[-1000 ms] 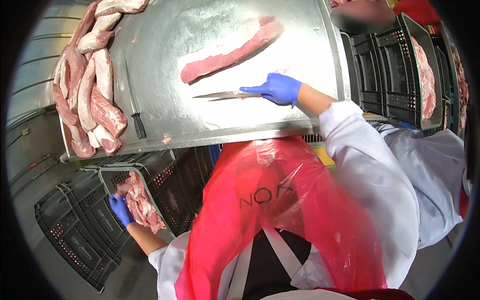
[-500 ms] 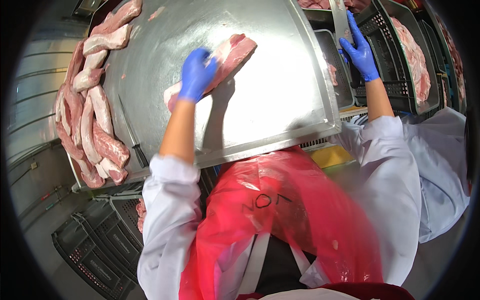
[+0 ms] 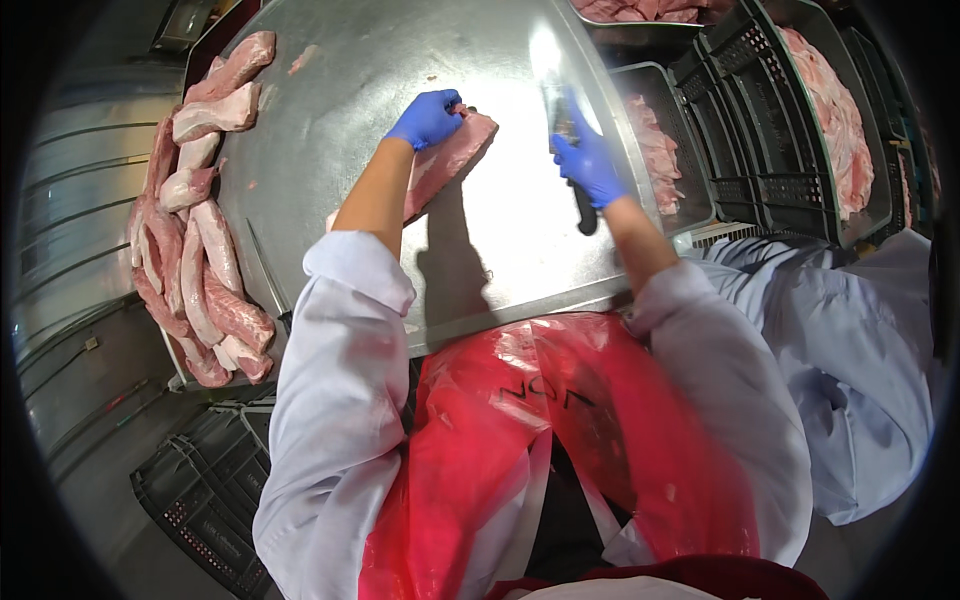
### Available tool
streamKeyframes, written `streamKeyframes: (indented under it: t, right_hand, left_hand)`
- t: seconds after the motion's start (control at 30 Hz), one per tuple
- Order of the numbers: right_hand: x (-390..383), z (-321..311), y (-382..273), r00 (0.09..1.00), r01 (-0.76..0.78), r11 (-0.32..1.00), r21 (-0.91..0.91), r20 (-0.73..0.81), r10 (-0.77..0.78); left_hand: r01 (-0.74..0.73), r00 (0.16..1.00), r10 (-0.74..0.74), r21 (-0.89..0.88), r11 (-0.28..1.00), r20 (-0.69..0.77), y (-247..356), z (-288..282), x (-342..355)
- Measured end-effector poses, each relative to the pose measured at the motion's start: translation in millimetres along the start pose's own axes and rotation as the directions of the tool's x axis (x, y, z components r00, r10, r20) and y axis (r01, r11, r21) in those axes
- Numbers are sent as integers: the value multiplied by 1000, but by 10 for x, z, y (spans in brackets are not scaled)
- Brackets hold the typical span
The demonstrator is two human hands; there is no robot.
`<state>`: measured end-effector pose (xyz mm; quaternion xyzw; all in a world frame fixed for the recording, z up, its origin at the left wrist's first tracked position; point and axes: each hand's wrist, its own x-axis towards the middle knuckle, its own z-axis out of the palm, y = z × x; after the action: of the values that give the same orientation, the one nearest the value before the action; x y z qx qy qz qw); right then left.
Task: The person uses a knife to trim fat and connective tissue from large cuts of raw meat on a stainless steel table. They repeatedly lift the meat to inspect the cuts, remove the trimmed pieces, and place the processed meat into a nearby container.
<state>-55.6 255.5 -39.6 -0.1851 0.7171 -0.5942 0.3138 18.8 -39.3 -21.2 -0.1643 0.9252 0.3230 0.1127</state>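
My left hand (image 3: 423,120), in a blue glove, grips the upper end of a pink meat strip (image 3: 450,165) lying on the metal work table (image 3: 330,80). At the table's right side, my right hand (image 3: 590,170), also gloved blue, is closed on a black-handled knife (image 3: 585,210), whose blade is blurred by glare and motion and points up the table. A second knife (image 3: 262,268) lies at the left beside a long pile of pale pink meat pieces (image 3: 200,290). My left forearm covers part of the strip's lower end.
Dark crates of meat (image 3: 830,120) and a tray of trimmings (image 3: 655,150) stand on the right. A white-coated co-worker's body (image 3: 850,360) is at the lower right. Another dark crate (image 3: 200,510) sits low at the left, below the table's edge.
My left hand went from the low left crate onto the meat strip. My right hand reached to the right-hand crates, then came back over the table with the knife.
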Motion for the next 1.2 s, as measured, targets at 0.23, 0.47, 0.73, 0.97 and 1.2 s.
streamKeyframes:
  t: [0.23, 0.47, 0.73, 0.97, 1.2]
  right_hand:
    - [548, 786, -250, 941, -200, 980, 24, 282, 185]
    - [-3, 705, -271, 915, -189, 972, -137, 334, 225]
    - [-505, 741, -142, 881, -144, 990, 4, 456, 126]
    - [286, 1155, -3, 875, -73, 959, -275, 443, 194]
    - [349, 1473, -37, 880, -173, 937, -305, 379, 286]
  left_hand:
    - [18, 994, -47, -280, 960, -99, 60, 66, -176]
    - [-79, 988, 57, -148, 986, -146, 274, -12, -245]
    - [-197, 969, 139, -303, 932, -202, -4, -152, -168]
    - [-141, 989, 123, -243, 960, -87, 271, -354, -237]
    - [-242, 969, 245, -248, 938, -19, 371, -511, -229]
